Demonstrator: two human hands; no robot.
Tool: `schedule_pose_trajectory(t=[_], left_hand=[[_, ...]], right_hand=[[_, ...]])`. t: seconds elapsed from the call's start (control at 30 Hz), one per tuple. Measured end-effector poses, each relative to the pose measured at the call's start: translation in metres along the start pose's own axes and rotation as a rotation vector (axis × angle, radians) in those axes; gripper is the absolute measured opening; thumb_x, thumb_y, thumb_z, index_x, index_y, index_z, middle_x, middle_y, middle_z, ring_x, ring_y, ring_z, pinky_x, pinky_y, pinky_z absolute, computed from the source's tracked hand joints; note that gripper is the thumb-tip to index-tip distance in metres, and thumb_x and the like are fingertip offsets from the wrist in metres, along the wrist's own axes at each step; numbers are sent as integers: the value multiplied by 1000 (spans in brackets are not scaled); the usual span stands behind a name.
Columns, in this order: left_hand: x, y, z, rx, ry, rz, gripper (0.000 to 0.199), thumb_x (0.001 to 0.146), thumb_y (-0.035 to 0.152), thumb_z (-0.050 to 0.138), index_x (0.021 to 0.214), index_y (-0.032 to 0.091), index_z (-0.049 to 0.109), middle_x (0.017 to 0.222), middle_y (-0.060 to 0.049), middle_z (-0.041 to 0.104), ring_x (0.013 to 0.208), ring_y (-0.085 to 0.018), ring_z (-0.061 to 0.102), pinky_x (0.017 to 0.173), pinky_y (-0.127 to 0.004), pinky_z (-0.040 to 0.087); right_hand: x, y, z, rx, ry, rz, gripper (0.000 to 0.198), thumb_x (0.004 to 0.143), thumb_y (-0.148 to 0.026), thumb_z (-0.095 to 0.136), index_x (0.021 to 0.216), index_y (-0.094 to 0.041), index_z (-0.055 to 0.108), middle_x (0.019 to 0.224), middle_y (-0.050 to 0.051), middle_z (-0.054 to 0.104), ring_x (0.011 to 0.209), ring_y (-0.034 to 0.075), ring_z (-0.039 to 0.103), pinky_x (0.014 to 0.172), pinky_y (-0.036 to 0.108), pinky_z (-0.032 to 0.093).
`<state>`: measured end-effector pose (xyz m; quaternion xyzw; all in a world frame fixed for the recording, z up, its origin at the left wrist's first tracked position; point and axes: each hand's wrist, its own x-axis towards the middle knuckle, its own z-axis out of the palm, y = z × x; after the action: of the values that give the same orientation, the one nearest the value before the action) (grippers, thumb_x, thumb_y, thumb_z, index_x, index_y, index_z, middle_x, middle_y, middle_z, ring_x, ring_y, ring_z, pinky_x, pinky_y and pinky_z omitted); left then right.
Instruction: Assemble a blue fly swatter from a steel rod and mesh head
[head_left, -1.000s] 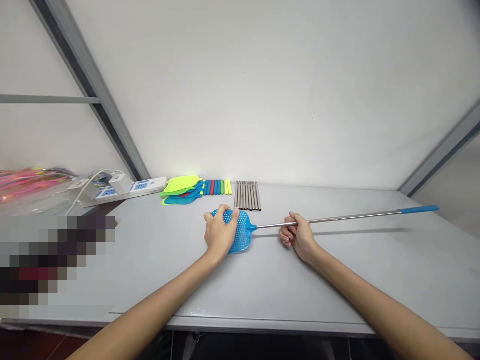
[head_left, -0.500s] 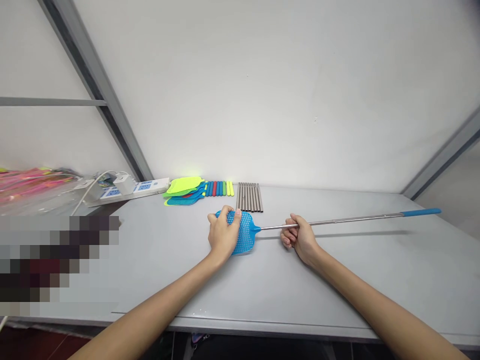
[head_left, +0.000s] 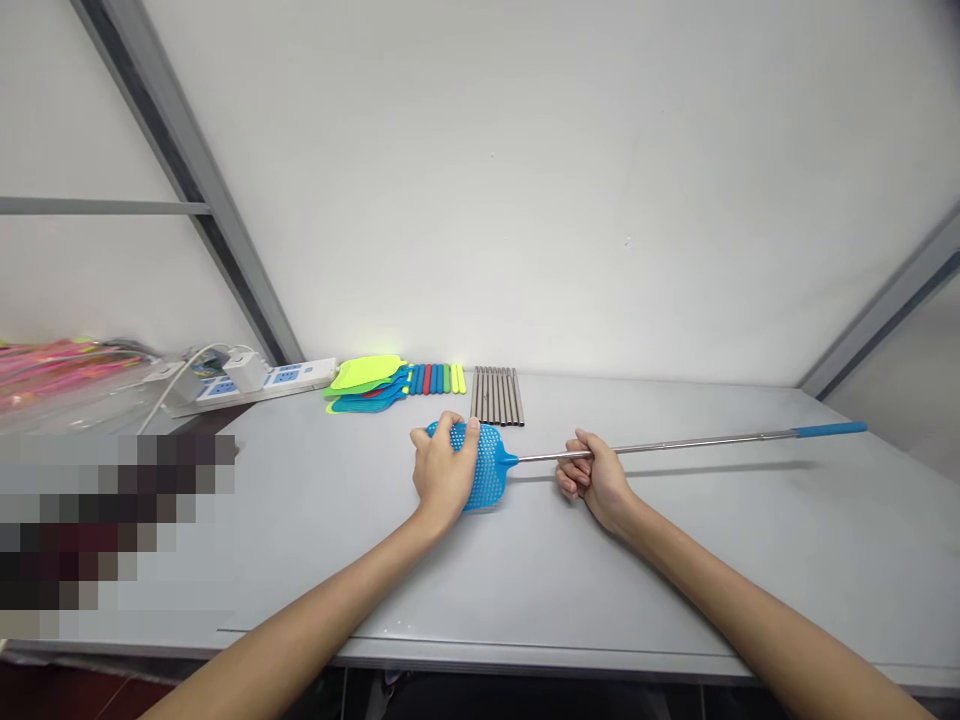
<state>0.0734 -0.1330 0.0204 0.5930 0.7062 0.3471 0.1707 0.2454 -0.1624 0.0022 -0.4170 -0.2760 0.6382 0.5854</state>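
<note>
A blue fly swatter (head_left: 492, 472) with a long, extended metal rod (head_left: 690, 443) lies across my view, ending at the right in a blue handle grip (head_left: 831, 430). My left hand (head_left: 444, 472) is closed on its perforated head, the thumb on top and part of the head hidden beneath the fingers. With curled fingers, my right hand (head_left: 596, 475) holds the rod a little right of the head. A shadow under the rod shows it is raised off the grey table (head_left: 540, 580).
Along the wall lie a stack of yellow, green and blue swatter heads (head_left: 369, 374), a row of coloured handle grips (head_left: 435, 379) and several metal tubes (head_left: 497, 396). A power strip (head_left: 304, 374) with plugs and bagged pink items (head_left: 67, 375) are at left. The far left is pixelated.
The handle end of the swatter has come slightly left and down. Both hands keep their hold, almost in the same places; the whole view has shifted a little.
</note>
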Motion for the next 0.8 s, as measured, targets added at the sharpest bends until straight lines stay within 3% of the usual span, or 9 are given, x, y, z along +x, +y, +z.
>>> schedule_pose_trajectory(t=[0.8], left_hand=[[-8,2,5,18,-9,4,39,77,55,26,93,28,49,84,-4,36,70,-19,48,68,-34,39]], right_hand=[[0,7,2,-2,-21,-46,44,75,-36,35,37,-19,23,30,-5,18,28,10,32,32,21,21]])
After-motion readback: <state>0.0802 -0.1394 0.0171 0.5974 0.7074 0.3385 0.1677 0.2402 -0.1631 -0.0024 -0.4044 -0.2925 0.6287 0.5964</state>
